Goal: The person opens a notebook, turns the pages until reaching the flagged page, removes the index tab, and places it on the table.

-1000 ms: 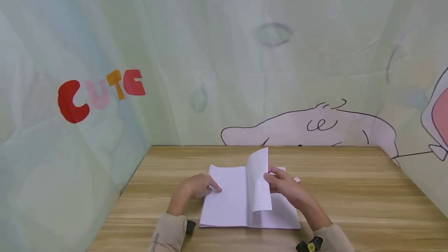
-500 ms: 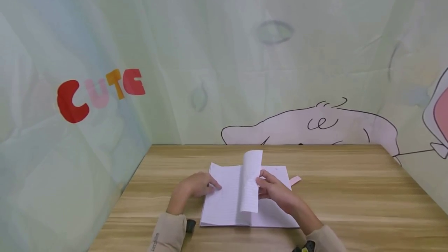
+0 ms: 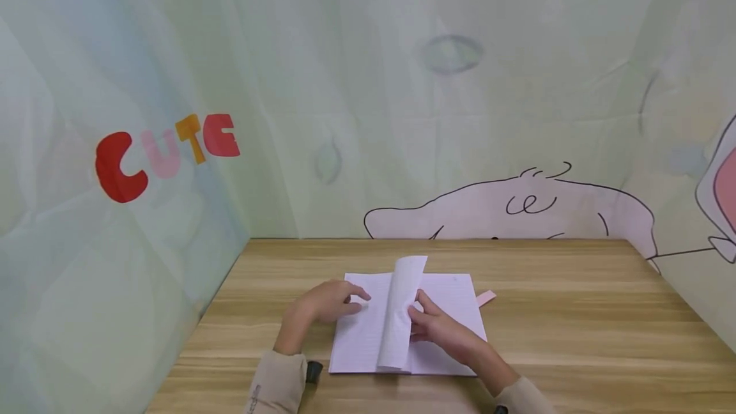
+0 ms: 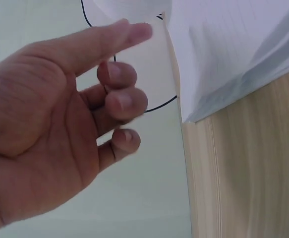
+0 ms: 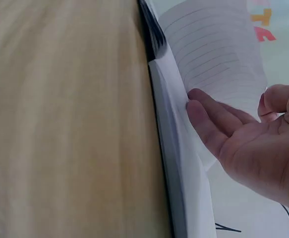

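An open notebook (image 3: pixel 451 289) with faintly lined white pages lies on the wooden table. One leaf (image 3: pixel 398 321) stands up from it, curled and leaning left past the middle fold. My right hand (image 3: pixel 448 332) holds this leaf by its right edge; in the right wrist view the thumb and fingers meet at the paper (image 5: pixel 216 52). My left hand (image 3: pixel 329 302) hovers at the left page, index finger and thumb reaching over it. Loosely bent fingers with nothing between them show on the left hand (image 4: pixel 75 99) in the left wrist view.
A pink ribbon or tab (image 3: pixel 486 298) sticks out from the notebook's right side. Wood-grain table (image 3: pixel 575 324) surrounds the notebook. Behind and to the left hangs a printed cloth backdrop (image 3: pixel 310 114) with cartoon drawings and coloured letters.
The right hand has moved left and nearer the body, carrying the leaf across the fold. The left hand's finger has lifted from the left page, and the pink tab has come into fuller view.
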{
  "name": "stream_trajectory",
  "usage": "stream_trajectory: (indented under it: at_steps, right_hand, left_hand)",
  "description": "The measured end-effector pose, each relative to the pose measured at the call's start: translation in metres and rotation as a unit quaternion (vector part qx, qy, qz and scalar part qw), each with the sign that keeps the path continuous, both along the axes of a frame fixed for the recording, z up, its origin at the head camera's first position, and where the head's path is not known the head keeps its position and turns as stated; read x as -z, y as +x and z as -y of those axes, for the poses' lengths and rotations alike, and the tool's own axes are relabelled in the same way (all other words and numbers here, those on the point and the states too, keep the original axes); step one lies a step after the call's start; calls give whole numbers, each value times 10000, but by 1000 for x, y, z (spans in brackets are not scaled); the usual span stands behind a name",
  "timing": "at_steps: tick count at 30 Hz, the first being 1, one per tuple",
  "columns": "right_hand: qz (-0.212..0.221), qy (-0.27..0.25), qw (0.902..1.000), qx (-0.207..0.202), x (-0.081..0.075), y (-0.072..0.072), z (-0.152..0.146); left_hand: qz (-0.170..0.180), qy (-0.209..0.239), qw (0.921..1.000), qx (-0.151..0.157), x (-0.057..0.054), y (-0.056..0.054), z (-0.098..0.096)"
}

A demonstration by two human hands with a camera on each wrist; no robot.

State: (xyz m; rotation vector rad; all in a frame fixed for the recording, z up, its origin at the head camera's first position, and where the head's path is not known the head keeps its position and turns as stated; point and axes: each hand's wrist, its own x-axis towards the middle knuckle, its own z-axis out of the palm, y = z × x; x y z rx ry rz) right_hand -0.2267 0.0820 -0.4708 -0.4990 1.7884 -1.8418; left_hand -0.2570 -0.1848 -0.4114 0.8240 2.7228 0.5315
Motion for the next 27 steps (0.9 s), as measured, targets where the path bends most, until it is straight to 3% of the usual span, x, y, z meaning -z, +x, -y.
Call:
stream_trajectory:
  at_steps: [7, 13, 18, 27]
  right_hand:
    - [-379, 225, 9990, 16, 2, 2, 8]
    - [-313, 269, 9990, 194, 1, 3, 9]
    - [-343, 315, 9988, 175, 0, 4, 10]
    - [-493, 525, 9973, 132, -3, -2, -9]
  left_hand:
    - [-217, 491, 9976, 430, -1, 0, -12]
    - [-458, 577, 9947, 713, -1, 4, -26]
    - [-554, 532, 9945, 718, -1, 6, -30]
    - [-287, 599, 9949, 765, 0, 2, -28]
